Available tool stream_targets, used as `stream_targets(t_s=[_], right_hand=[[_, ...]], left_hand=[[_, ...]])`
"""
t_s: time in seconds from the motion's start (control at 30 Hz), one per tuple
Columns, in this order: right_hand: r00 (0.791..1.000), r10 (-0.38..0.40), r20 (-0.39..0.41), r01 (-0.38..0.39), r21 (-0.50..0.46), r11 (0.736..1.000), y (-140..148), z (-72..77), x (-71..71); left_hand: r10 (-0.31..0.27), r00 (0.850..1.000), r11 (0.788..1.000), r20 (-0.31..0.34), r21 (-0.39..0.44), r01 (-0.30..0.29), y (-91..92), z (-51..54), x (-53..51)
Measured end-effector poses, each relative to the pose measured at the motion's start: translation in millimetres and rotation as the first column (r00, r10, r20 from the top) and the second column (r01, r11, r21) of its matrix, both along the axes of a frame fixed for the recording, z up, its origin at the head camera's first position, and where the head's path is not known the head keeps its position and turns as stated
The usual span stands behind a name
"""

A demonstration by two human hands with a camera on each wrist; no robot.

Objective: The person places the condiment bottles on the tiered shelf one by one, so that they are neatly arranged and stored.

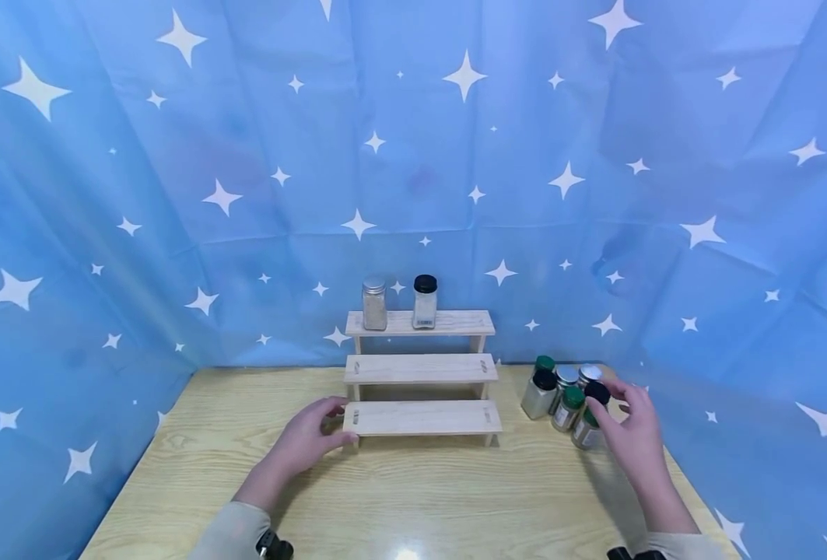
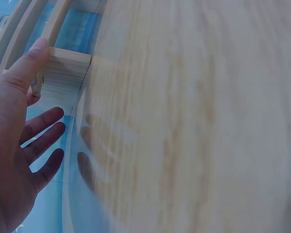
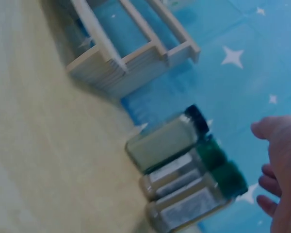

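Observation:
A three-tier wooden display shelf stands at the table's back. My left hand holds the left end of its lowest step; in the left wrist view the thumb lies on the step's edge, with the other fingers spread. Over the jar cluster at the right, my right hand has its thumb and fingers about a black-capped jar. No grip shows in the right wrist view, where the hand appears apart from a black-capped jar and two green-capped jars.
On the top step stand a silver-capped jar and a black-capped jar of white contents. Silver-capped jars and more green-capped jars crowd together at the table's right back. A blue star-patterned cloth hangs behind the wooden table.

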State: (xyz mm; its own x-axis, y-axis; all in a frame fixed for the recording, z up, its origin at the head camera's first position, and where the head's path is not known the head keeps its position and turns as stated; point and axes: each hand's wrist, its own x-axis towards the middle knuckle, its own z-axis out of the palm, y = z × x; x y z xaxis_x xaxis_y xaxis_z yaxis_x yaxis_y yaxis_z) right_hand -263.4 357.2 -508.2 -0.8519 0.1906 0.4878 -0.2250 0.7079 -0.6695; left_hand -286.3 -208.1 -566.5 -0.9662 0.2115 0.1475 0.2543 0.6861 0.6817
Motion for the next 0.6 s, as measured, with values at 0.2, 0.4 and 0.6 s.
stream_targets(t_s=[0.2, 0.4, 0.6], right_hand=[[0.998, -0.022, 0.054, 0.022, -0.002, 1.0, 8, -23.8, 4.5], [0.994, -0.025, 0.106, 0.023, 0.019, 1.0, 6, -41.0, 5.8], [0.993, -0.063, 0.103, 0.056, 0.068, 0.996, 0, -51.6, 6.6]], left_hand=[[0.007, 1.0, 1.0, 0.002, 0.012, -0.007, 1.8, 0.6, 1.9], [0.0, 1.0, 1.0, 0.005, 0.016, 0.0, 2.2, 1.1, 3.0], [0.005, 1.0, 1.0, -0.002, 0.005, -0.005, 2.0, 0.0, 2.3]])
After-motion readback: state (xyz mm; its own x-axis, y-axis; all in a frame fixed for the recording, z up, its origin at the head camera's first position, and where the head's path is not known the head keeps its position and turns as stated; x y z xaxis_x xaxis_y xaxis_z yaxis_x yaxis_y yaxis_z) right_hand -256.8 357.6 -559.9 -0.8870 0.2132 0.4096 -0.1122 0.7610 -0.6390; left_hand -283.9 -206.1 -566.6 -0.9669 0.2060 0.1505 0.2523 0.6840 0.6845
